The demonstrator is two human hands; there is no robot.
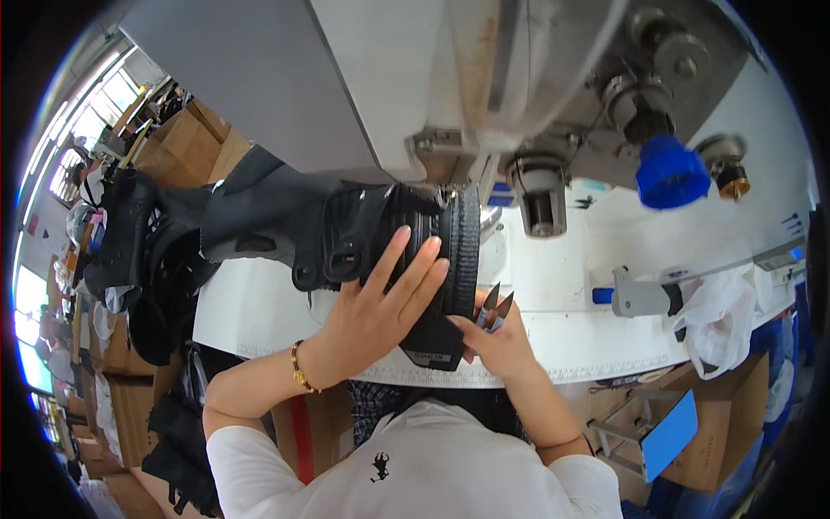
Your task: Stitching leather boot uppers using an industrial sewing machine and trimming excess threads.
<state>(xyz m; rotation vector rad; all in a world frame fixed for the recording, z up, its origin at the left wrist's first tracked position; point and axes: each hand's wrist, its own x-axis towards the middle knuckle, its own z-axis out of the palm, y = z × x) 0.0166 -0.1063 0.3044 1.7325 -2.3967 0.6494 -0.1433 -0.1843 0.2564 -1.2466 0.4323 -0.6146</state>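
Observation:
A black padded fabric piece point(372, 221) with straps, a slot-like buckle and a ribbed band point(464, 251) lies under the sewing machine's needle area point(450, 192). I cannot tell its exact kind. My left hand point(380, 316) rests flat on it, fingers stretched and spread toward the ribbed band. At the near right edge of the piece, my right hand point(497, 337) is closed around thread snips point(494, 310), their two pointed blades sticking up. Its thumb and fingertips also touch the black flap point(435, 342), which bears a small label. The snips' handle is hidden in the palm.
The sewing machine head point(536, 78) overhangs the white table point(571, 346). A blue knob point(670, 173) and a grey lever point(644, 294) are at right, near a white plastic bag point(718, 320). More black pieces point(143, 251) hang at left. Cardboard boxes point(722, 415) stand below.

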